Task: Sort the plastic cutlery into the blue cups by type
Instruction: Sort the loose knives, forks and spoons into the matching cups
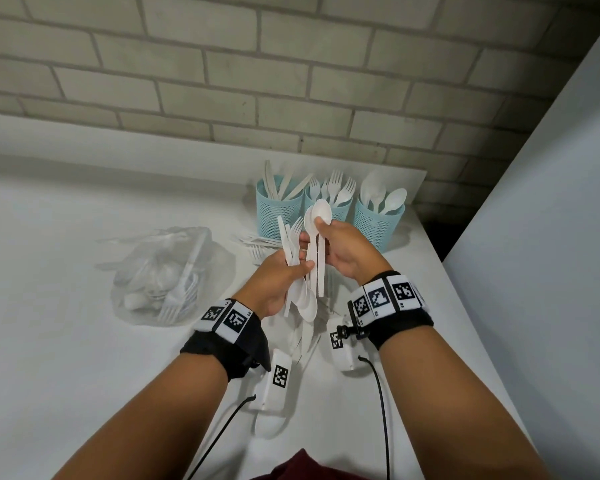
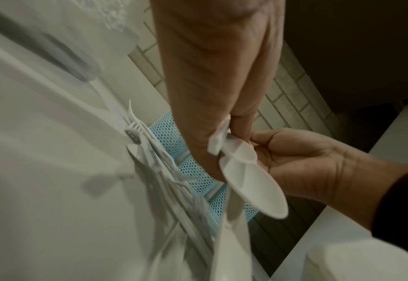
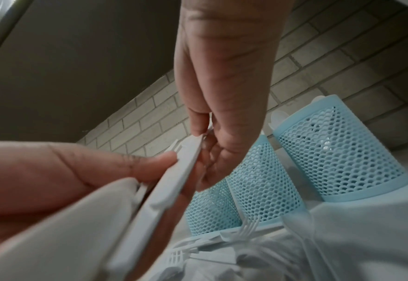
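Note:
Three blue mesh cups stand in a row near the wall: the left cup (image 1: 279, 211) holds knives, the middle cup (image 1: 338, 211) forks, the right cup (image 1: 378, 221) spoons. In front of them my left hand (image 1: 300, 261) grips a mixed bundle of white cutlery (image 1: 291, 244) with knives, forks and spoons. My right hand (image 1: 323, 233) pinches two white spoons (image 1: 321, 211), bowls up, right beside that bundle. In the left wrist view a spoon bowl (image 2: 253, 186) hangs below the palm. In the right wrist view the spoon handle (image 3: 174, 180) runs between both thumbs, with the cups (image 3: 330, 161) behind.
Loose forks and knives (image 1: 257, 242) lie on the white table (image 1: 66, 341) left of the cups. A clear plastic bag (image 1: 163, 275) with more cutlery sits further left. More pieces lie under my wrists. A white panel (image 1: 551, 237) rises at the right; the brick wall is behind.

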`<state>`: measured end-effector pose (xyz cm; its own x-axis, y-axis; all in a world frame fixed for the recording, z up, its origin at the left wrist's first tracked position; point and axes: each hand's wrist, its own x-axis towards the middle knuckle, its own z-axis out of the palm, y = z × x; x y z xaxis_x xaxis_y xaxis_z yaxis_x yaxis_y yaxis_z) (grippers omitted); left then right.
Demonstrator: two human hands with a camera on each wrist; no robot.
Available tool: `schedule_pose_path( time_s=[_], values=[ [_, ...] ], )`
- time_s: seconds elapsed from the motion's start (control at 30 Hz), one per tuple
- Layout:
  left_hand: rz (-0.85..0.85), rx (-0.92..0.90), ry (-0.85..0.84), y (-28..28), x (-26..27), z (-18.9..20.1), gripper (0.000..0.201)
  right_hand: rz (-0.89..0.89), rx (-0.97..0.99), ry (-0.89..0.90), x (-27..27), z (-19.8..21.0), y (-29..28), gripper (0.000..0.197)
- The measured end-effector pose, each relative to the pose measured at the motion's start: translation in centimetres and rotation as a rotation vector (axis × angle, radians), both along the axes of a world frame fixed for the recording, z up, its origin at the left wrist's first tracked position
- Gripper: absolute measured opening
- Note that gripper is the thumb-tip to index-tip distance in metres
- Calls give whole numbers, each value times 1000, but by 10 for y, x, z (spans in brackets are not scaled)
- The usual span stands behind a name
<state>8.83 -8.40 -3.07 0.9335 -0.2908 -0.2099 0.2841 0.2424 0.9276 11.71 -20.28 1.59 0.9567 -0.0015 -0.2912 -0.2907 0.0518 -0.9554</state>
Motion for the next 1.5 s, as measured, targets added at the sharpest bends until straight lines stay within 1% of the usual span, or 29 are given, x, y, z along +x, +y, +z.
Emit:
schedule_pose_path(
  time_s=[0.1,0.23,0.33,0.4,0.47,0.53,0.57,0.7,0.8,0.87,0.97,1.0,1.1,1.2,1.27,1.33,1.4,1.43,1.5],
  values=[
    [-10,12,4,2,2,0,34,-17,-13,8,4,0,-1,23],
    [-18,-21,1,4,3,-1,32,44,-56,17,1,-4,-5,21],
    [-18,-16,2,2,3,-1,28,-18,-31,-11,5,-1,-10,25],
    [-13,-23,25,0,5,-1,21,-105,23,-41,12,7,-18,28],
    [-18,-50,46,-2,7,0,12,-252,131,-93,21,21,-30,28],
    [-9,-58,31,-6,9,1,10,-418,231,-219,32,37,-44,25],
    [1,-63,16,-8,9,3,10,-497,244,-298,38,45,-52,25],
    [66,-126,-26,-15,13,9,18,-771,209,-541,54,64,-80,31],
    [97,-148,-48,-17,15,13,14,-870,153,-632,62,65,-93,29],
    [104,-163,-63,-16,14,15,15,-883,148,-654,67,58,-96,24],
    [120,-193,-61,-15,14,16,15,-819,97,-564,76,39,-94,18],
    [123,-205,-53,-14,13,17,15,-778,53,-522,79,32,-94,20],
    [117,-267,-8,-9,14,18,17,-670,-174,-430,82,14,-91,33],
    [114,-327,35,-2,15,17,26,-586,-291,-458,76,11,-90,44],
    [120,-358,54,2,15,17,25,-594,-320,-519,68,16,-86,42],
    [124,-382,58,5,15,18,23,-570,-351,-625,58,23,-77,33],
    [132,-391,52,6,16,19,28,-425,-292,-679,46,31,-65,22],
    [135,-396,50,7,16,20,32,-308,-244,-645,40,33,-59,17],
    [141,-408,49,8,17,19,37,-37,-179,-497,28,34,-50,14]
  ],
)
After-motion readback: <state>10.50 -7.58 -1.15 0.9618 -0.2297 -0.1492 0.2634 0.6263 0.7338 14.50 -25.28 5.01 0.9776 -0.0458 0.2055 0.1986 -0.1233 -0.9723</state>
